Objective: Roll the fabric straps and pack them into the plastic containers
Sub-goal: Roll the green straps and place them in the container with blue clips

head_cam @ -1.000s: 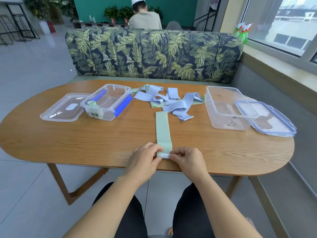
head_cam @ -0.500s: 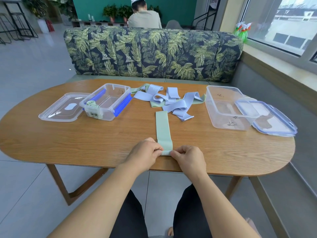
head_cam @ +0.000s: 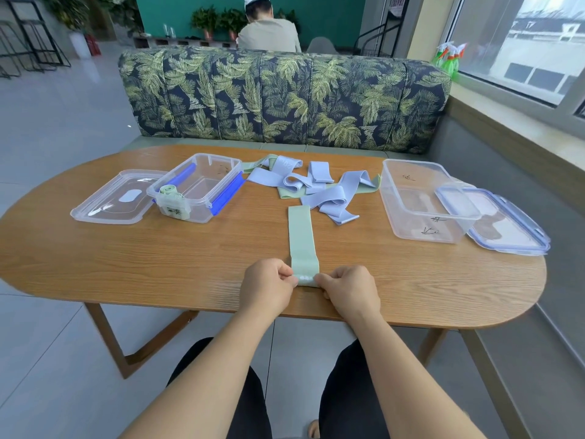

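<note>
Green strap lies flat on the tabletop, near end curled into a small roll at the front edge. Left hand and right hand pinch the roll's ends, fingers curled. Beyond: blue straps; containers either side.

The oval wooden table carries on its far left a flat clear plastic lid and, just right of it, a clear plastic box with blue clips. In the far middle lies a loose heap of lilac and green fabric straps, and from it one pale green fabric strap runs flat toward the near edge. On the right stands a bigger clear plastic box, with a blue-rimmed clear lid touching its right side.
</note>
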`<action>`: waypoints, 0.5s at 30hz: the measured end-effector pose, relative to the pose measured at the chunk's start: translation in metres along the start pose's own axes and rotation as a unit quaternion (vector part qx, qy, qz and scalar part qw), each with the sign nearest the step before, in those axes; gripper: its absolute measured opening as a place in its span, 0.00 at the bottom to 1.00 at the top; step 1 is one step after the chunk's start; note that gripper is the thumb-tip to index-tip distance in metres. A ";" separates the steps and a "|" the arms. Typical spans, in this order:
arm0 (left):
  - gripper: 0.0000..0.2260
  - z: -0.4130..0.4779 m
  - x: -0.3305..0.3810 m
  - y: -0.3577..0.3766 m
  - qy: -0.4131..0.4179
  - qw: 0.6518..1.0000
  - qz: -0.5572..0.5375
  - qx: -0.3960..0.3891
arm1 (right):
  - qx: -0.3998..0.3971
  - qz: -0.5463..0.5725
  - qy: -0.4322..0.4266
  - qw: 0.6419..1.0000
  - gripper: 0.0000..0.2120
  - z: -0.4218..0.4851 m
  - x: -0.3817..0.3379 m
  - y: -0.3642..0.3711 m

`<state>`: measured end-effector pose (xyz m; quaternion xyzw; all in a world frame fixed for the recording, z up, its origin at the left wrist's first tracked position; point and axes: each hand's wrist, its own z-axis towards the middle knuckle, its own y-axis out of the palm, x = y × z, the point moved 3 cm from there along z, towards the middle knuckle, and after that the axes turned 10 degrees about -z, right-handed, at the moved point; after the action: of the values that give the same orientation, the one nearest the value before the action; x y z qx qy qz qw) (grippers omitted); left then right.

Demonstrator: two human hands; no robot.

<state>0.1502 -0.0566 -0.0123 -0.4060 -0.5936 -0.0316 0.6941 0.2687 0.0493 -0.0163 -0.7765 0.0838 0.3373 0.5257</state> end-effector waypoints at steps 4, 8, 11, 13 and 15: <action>0.01 -0.005 0.000 -0.004 -0.008 1.000 0.007 -0.017 | 0.000 0.002 -0.008 1.000 0.14 -0.005 0.004 0.001; 0.06 -0.011 -0.002 -0.006 -0.018 0.999 0.015 -0.033 | -0.012 0.009 -0.018 1.000 0.13 -0.011 0.009 0.002; 0.05 -0.014 -0.003 -0.008 -0.029 0.999 0.013 -0.040 | -0.017 0.005 -0.015 1.000 0.13 -0.013 0.010 0.002; 0.04 -0.013 -0.002 -0.008 -0.037 0.998 0.010 -0.043 | -0.018 0.005 -0.009 1.000 0.13 -0.012 0.010 0.002; 0.04 -0.012 0.000 -0.008 -0.048 0.998 0.008 -0.041 | -0.021 0.006 0.001 1.000 0.12 -0.010 0.007 0.001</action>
<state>0.1552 -0.0691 -0.0077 -0.4396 -0.6211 -0.0309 0.6480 0.2779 0.0415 -0.0194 -0.7873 0.0817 0.3418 0.5067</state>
